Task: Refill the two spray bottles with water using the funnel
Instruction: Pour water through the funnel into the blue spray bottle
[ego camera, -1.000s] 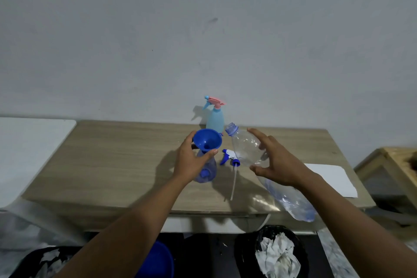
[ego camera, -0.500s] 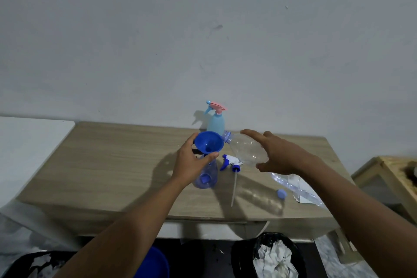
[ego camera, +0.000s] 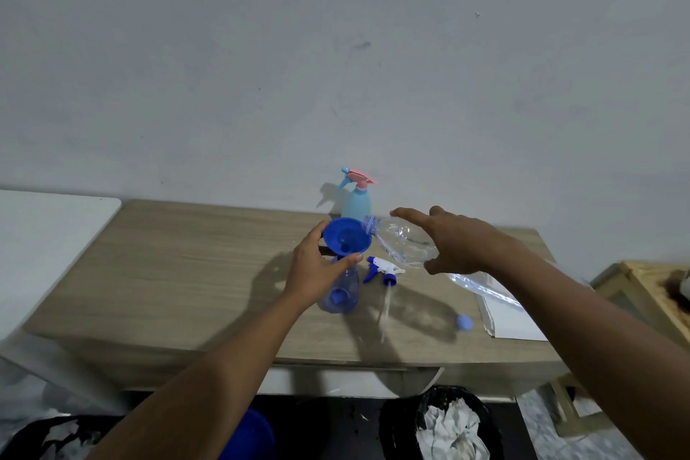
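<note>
1. The largest change: the clear water bottle (ego camera: 405, 245), which a second ago was held up and back from the funnel, is now tipped nearly flat, its open mouth at the rim of the blue funnel (ego camera: 345, 237). The pour seems about to begin or just beginning; no stream is visible.
2. The right hand (ego camera: 461, 245) is wrapped partway over the water bottle's body, fingers above and thumb below, curled but not fully closed.
3. The left hand (ego camera: 317, 269) pinches the funnel's neck where it sits in the clear blue spray bottle (ego camera: 341, 293), thumb and fingers closed around it, as before.
4. Counted: two spray bottles, one under the funnel and a light-blue spray bottle (ego camera: 356, 200) behind the left grip, its trigger head on.
5. One funnel, one water bottle.
6. One loose trigger head (ego camera: 384, 269) lies between the two grips; one small blue cap (ego camera: 464, 322) lies nearer the person than the right grip.
</note>
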Demonstrator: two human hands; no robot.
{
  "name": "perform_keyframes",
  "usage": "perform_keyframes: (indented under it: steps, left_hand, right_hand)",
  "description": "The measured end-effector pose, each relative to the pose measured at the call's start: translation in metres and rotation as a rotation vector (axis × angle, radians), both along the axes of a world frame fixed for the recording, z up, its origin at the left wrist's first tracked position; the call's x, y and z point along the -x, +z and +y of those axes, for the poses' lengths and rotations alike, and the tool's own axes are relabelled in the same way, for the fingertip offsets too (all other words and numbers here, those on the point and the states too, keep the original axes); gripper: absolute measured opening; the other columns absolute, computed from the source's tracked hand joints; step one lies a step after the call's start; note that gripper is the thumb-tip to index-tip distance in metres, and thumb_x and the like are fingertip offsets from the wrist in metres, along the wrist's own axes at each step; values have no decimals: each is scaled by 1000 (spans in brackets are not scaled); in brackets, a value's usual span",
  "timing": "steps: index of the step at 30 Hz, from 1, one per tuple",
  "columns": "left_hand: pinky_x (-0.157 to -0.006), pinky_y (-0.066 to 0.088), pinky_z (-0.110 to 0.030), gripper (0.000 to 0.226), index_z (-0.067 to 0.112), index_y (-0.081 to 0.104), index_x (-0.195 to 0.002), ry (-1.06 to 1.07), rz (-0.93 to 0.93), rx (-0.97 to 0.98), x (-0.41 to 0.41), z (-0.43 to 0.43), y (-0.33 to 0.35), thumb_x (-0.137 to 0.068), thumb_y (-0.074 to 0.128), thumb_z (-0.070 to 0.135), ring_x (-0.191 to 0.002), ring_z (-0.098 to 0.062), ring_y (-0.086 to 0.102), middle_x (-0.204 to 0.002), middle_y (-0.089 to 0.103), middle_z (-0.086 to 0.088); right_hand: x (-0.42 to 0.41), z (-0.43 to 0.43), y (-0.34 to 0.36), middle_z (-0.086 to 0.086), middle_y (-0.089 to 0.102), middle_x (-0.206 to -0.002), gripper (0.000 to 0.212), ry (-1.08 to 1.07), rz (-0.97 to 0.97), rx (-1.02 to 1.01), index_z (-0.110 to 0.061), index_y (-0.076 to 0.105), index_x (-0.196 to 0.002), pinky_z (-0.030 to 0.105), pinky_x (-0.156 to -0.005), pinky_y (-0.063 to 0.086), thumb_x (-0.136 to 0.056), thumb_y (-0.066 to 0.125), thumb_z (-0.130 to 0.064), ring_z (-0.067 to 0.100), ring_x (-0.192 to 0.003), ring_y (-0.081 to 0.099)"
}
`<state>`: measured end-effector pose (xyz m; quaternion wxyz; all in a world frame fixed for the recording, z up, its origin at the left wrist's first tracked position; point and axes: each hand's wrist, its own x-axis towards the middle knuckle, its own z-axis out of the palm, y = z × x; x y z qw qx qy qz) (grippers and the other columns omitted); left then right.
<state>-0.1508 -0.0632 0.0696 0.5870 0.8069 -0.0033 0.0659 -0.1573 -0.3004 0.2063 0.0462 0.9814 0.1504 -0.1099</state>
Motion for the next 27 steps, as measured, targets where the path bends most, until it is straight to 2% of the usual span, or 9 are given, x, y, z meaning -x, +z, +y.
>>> perform_keyframes:
  steps: [4,11,16,19,24,27]
  left_hand:
    - [-85,57,-29,84,27,52,-137,-1,-11,-12,0,0,1,-64,90,46,-97,-1,65,-121,65,12]
    - [-87,58,-31,85,29,51,-137,-5,-10,-18,-2,0,0,-64,90,47,-100,-4,65,-122,64,12]
    - [-81,55,-19,82,30,53,-135,-10,-19,-23,-2,0,2,-64,91,45,-94,9,63,-120,65,15]
    - [-79,56,-19,83,31,53,-135,-18,-22,-16,-3,1,1,-63,91,47,-94,10,63,-120,65,15]
    - [-83,57,-23,82,32,53,-134,-30,-30,-26,-4,2,-2,-63,89,51,-97,6,63,-120,65,15]
    - [-83,56,-24,83,30,53,-135,-22,-31,-26,-5,2,-3,-62,89,50,-95,7,63,-121,64,14]
  right_hand:
    - [-2,1,2,0,45,-105,96,14,-9,23,-55,9,-149,30,-58,40,-80,70,-28,26,-80,58]
    - [-6,2,5,2,48,-110,98,52,-45,71,-54,7,-149,31,-62,46,-81,73,-30,25,-82,61]
    - [-10,0,3,1,47,-108,97,63,-57,61,-55,8,-149,31,-62,46,-81,72,-29,26,-83,60]
    - [-10,-6,-3,-1,47,-107,99,38,-33,-24,-58,7,-147,32,-63,47,-79,73,-29,24,-81,58]
    - [-7,-19,-22,-1,49,-111,100,18,3,-232,-64,6,-142,45,-79,56,-77,74,-33,27,-89,62]
    - [-7,-26,-32,2,50,-115,101,6,-9,-460,-61,11,-145,41,-86,55,-77,78,-31,23,-94,63]
